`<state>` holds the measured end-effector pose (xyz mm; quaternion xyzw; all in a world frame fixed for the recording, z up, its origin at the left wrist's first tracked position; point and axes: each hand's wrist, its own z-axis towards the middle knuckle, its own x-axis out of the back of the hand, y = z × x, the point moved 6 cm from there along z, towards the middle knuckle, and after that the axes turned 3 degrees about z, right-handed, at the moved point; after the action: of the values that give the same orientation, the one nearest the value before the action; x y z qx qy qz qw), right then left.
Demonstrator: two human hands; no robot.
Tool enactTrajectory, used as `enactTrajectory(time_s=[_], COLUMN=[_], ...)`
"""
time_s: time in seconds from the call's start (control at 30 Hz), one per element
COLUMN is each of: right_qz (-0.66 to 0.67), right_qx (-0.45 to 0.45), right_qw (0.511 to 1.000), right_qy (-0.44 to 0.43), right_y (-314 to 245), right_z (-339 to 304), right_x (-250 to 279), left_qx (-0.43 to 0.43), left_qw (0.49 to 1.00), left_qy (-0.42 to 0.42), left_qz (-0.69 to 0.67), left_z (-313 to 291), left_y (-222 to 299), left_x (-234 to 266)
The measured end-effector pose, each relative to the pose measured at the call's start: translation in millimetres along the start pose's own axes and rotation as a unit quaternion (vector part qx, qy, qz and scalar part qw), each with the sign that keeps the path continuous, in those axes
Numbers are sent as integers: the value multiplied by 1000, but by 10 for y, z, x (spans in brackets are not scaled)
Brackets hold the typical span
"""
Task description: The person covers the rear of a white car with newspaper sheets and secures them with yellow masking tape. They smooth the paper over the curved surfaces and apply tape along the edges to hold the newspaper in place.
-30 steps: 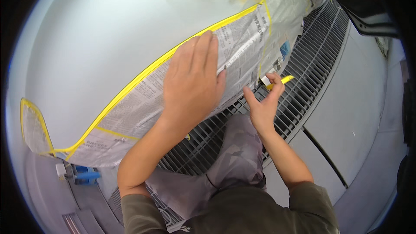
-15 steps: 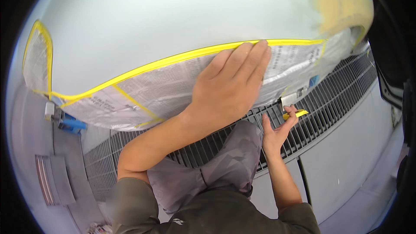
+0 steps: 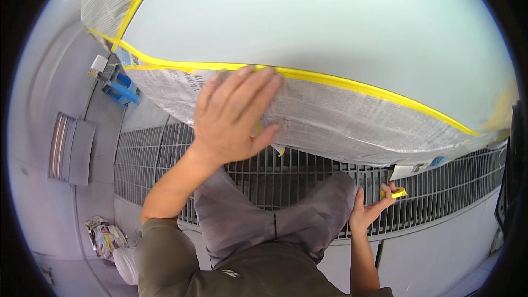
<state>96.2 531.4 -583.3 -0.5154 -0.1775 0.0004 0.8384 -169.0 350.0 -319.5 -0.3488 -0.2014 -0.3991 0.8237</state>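
Note:
My left hand (image 3: 228, 118) lies flat with its fingers stretched out, fingertips pressing the strip of yellow masking tape (image 3: 341, 83) along the lower edge of a pale car body panel (image 3: 330, 16). Newspaper masking sheet (image 3: 341, 113) hangs below the strip, and the palm covers part of it. Low on the right, my right hand (image 3: 365, 215) holds a roll of yellow masking tape (image 3: 397, 193) on its fingers, away from the panel. The thumb stands apart from the roll.
A floor grating (image 3: 264, 187) runs beneath the panel, around my knees. On the left are a blue stand (image 3: 122, 89), crumpled paper (image 3: 104, 237) and a white round container (image 3: 126, 264). More newspaper (image 3: 113, 5) is taped at the upper left.
My left hand has slid leftward along the yellow tape strip, toward the panel's left corner. The view has turned left too. My right hand still holds the tape roll.

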Motion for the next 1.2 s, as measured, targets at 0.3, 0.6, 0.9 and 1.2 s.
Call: enactTrajectory(time_s=[0.3,0.6,0.9,1.2], right_qz=[-21,-58,-49,-58], right_qx=[38,72,56,104], right_qw=[996,989,981,969], right_qy=[-79,-119,-179,-218], right_y=[-117,-92,-8,31], right_z=[-113,-283,-515,-712], right_x=[-259,-384,-465,-495], left_qx=[0,2,151,213], left_qw=[996,988,974,970], left_qy=[40,70,134,112], left_qz=[74,140,106,40], left_z=[-574,-778,-596,-520], left_y=[-920,-1419,-1541,-1146], left_x=[-65,-96,-11,-192])
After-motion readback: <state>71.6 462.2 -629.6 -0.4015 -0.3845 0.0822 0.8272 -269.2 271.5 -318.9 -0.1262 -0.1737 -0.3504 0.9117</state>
